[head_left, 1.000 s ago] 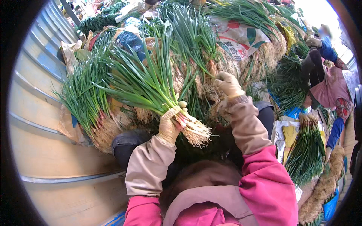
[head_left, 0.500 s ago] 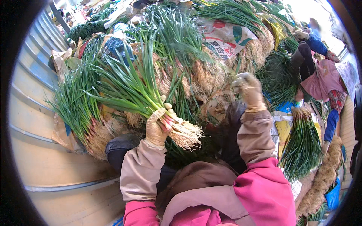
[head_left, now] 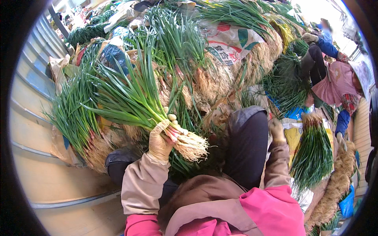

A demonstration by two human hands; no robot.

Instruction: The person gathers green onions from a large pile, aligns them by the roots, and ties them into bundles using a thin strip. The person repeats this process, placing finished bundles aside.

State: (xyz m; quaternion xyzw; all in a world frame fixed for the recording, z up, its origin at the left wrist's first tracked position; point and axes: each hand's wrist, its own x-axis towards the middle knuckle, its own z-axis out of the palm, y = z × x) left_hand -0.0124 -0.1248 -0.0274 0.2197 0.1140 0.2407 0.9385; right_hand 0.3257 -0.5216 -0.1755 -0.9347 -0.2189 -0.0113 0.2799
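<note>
I see my left grip [head_left: 158,141] wrapped around the green onions [head_left: 147,106] just above their roots [head_left: 191,146], in front of the lap [head_left: 202,188], and judge them light with bendy, easily creased leaves, best held by those firmer stems [head_left: 173,132]; I can't tell how curled my right grip [head_left: 276,131] is beside the right knee [head_left: 250,122].

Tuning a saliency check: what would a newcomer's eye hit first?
Likely the green-onion bunch in the left hand, left of centre, pale roots toward lower right. Behind it, piled green onions fill the upper middle, a white printed sack among them. Pink sleeves stand out along the bottom.
</note>
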